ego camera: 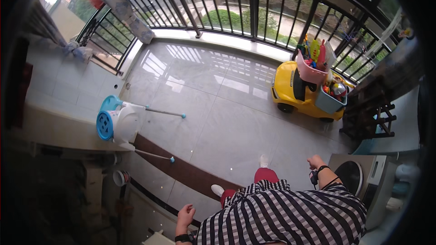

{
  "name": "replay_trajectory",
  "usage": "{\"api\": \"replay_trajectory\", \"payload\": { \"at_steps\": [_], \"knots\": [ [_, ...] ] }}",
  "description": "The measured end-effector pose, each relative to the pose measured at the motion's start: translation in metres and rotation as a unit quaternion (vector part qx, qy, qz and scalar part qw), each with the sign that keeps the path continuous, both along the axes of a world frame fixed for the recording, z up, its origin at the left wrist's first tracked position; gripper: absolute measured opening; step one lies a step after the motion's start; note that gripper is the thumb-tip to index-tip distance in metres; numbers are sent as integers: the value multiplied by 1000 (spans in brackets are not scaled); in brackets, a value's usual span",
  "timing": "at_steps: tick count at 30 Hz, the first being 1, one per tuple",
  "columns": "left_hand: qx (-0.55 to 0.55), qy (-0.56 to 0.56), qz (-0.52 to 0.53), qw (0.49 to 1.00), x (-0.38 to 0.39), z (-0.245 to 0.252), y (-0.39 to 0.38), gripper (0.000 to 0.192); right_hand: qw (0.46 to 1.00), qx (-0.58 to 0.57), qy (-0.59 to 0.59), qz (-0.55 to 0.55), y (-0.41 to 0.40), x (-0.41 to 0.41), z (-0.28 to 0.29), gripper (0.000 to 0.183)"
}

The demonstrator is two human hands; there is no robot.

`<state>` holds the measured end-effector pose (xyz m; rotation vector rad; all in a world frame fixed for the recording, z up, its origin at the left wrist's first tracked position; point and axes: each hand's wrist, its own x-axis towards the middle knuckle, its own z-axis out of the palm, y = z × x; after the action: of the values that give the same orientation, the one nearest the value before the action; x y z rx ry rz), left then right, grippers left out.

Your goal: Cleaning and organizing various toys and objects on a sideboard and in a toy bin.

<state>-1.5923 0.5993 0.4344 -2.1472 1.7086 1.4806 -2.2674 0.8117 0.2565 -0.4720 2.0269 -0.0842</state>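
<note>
At the lower left, my left hand [186, 213] hangs beside the striped shirt with its fingers loosely bent and nothing seen in it. My right hand [316, 162] is held out on the right, loosely curled with no object visible in it, close to a front-loading washing machine [374, 173]. Both wrists wear dark bands. Beyond the right hand stands a yellow toy car [287, 78], carrying a pink basket [310, 74] and a blue-grey basket [328, 102], both full of toys.
On the left, a white and light-blue folding stand [127, 122] stretches metal legs across the tiled floor [204, 109]. A dark strip [190, 173] crosses the floor by my feet. Black railings [253, 10] line the far side. A dark wooden rack [371, 112] stands at the right.
</note>
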Motion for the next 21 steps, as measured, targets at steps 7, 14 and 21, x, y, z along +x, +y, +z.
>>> {"api": "replay_trajectory", "payload": {
  "at_steps": [7, 14, 21],
  "knots": [
    [-54, -34, 177, 982, 63, -14, 89, 37, 998, -60, -11, 26, -175, 44, 17, 32],
    [104, 20, 518, 849, 166, -55, 236, 27, 976, -103, -101, 165, -294, 241, 30, 21],
    [171, 9, 628, 759, 295, -43, 294, 26, 922, -86, -131, 354, -380, 451, 88, 29]
  ]
}}
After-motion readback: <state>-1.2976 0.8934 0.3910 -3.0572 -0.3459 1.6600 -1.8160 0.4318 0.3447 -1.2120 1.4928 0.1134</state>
